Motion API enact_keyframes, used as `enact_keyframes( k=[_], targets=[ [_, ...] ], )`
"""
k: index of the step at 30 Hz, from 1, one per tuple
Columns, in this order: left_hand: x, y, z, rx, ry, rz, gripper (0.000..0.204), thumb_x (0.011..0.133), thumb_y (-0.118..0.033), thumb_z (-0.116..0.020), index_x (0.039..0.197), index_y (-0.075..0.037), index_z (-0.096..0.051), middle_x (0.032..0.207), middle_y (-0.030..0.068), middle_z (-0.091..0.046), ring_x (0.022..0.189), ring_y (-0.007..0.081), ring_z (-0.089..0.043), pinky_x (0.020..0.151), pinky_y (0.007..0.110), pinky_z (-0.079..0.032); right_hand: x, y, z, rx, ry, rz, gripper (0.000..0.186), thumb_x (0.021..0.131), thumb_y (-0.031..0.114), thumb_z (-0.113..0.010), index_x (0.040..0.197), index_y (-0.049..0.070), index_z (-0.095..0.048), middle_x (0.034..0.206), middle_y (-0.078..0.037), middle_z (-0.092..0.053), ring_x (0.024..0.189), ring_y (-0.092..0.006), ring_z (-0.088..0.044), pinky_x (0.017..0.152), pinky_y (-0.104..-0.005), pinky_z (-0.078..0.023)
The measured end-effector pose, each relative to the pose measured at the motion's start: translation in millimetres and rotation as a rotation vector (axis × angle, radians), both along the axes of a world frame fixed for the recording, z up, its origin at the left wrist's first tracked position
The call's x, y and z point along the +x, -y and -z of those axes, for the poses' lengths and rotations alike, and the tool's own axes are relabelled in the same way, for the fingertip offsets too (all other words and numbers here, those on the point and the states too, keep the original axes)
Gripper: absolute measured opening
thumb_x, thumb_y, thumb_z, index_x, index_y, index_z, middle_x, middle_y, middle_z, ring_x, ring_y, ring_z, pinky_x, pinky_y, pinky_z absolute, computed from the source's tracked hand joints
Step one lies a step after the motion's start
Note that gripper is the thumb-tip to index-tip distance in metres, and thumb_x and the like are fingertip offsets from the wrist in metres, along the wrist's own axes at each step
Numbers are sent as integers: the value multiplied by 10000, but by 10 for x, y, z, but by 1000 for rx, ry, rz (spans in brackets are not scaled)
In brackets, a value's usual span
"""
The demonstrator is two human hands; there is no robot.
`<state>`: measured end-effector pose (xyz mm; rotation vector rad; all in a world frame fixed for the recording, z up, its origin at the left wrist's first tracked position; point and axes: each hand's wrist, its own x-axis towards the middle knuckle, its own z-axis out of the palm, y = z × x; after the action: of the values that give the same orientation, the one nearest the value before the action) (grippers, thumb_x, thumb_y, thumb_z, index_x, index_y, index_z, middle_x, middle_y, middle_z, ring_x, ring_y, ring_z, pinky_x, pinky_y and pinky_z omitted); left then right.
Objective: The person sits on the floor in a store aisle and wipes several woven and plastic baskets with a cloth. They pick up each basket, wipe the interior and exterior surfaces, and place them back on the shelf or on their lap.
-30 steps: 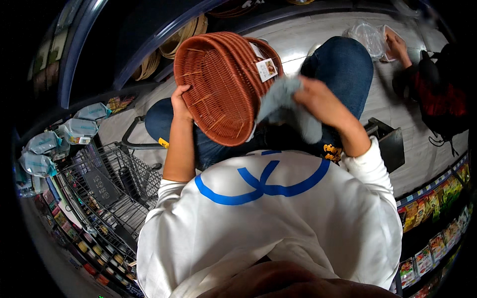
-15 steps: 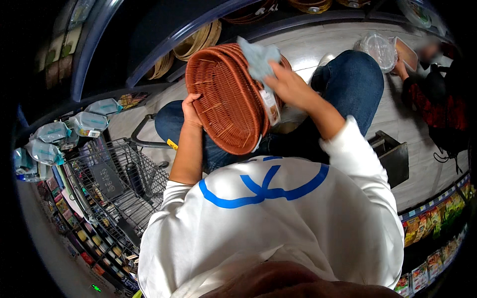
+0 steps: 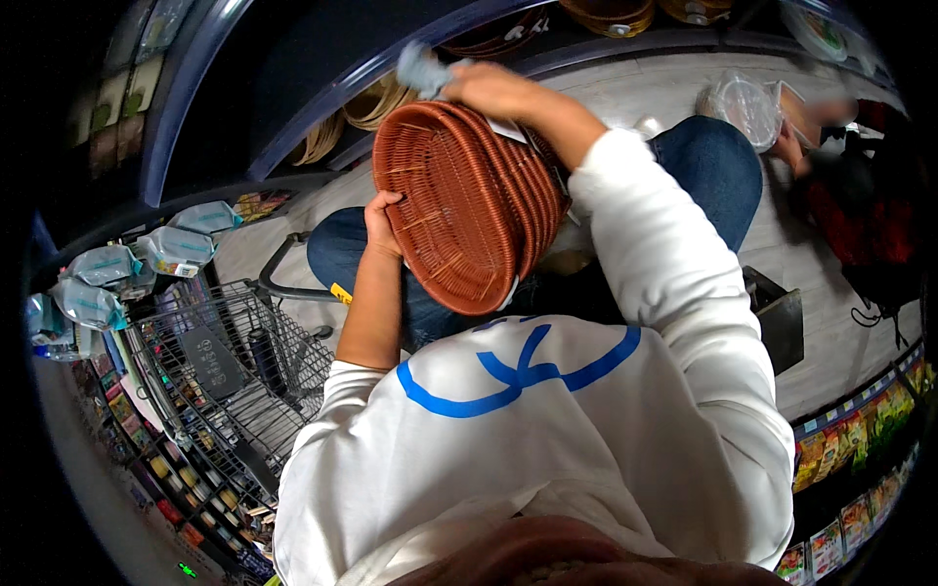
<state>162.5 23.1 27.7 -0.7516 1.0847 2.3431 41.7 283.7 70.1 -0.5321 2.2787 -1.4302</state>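
Head view: right hand (image 3: 489, 90) held a blue-grey cloth (image 3: 422, 70) at the far end of a brown basket stack (image 3: 449, 207)

And there was the stack, several woven baskets nested together, tilted above the person's jeans (image 3: 718, 176), the top basket's hollow in plain sight! The left hand (image 3: 382, 223) had it by the rim on the stack's left side, thumb hooked over the edge. Up at its far end, the right hand was closed around the cloth, a blur at that moment; whether cloth met rim, I couldn't tell. A white tag (image 3: 505, 128) showed near the stack's far end. Left of the stack stood a black wire cart (image 3: 244, 337); just beyond the stack, pale baskets (image 3: 376, 103). Well off to the stack's right, another person's hand (image 3: 788, 146) was near a clear plastic package (image 3: 745, 109).
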Motion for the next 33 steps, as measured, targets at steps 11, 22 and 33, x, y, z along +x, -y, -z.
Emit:
enact_keyframes(
  k=[11, 22, 33],
  targets=[
    [13, -64, -29, 12, 29, -17, 523, 693, -114, -498, 1203, -1, -478, 1115, 187, -559, 946, 339, -573, 827, 466, -503, 1236, -692, 199, 156, 196, 159, 421, 909, 305, -409, 1212, 18, -460, 1121, -276, -553, 1047, -427, -523, 919, -453, -394],
    [49, -158, -220, -141, -306, 12, 587, 677, 4, -461, 1261, 22, -409, 1163, 167, -527, 986, 303, -561, 844, 422, -497, 433, -562, -580, -387, 208, 287, 374, 895, 320, -482, 1159, 67, -560, 983, -61, -620, 869, -150, -568, 782, -297, -438],
    [-15, -116, -160, -159, -344, 49, 667, 668, 15, -451, 1329, -21, -369, 1212, 159, -507, 1045, 283, -528, 887, 384, -459, 208, -105, 4, -154, 69, 283, 509, 911, 429, -430, 1101, -11, -600, 1094, -179, -619, 972, -238, -590, 880, -364, -418]
  ],
)
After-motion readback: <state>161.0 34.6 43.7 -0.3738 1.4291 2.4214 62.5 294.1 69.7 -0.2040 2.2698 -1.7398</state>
